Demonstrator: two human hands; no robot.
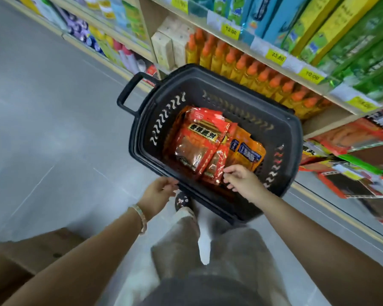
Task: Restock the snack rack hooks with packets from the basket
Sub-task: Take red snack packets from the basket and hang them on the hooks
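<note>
A black plastic basket (281,138) stands on the grey floor in front of me, its handle (131,91) folded out to the left. Inside lie several red snack packets (199,142) and orange packets (248,149). My left hand (157,195) rests on the basket's near rim, fingers curled over it. My right hand (241,180) reaches inside, fingers spread, its fingertips touching the near edge of a red packet. The snack rack (349,164) with hanging red and green packets is at the right, blurred.
Shelves run along the top and right, holding orange-capped yellow bottles (252,69), boxes and yellow price tags. A brown cardboard box (29,257) sits on the floor at the lower left. My legs and a patterned shoe (182,202) are just below the basket.
</note>
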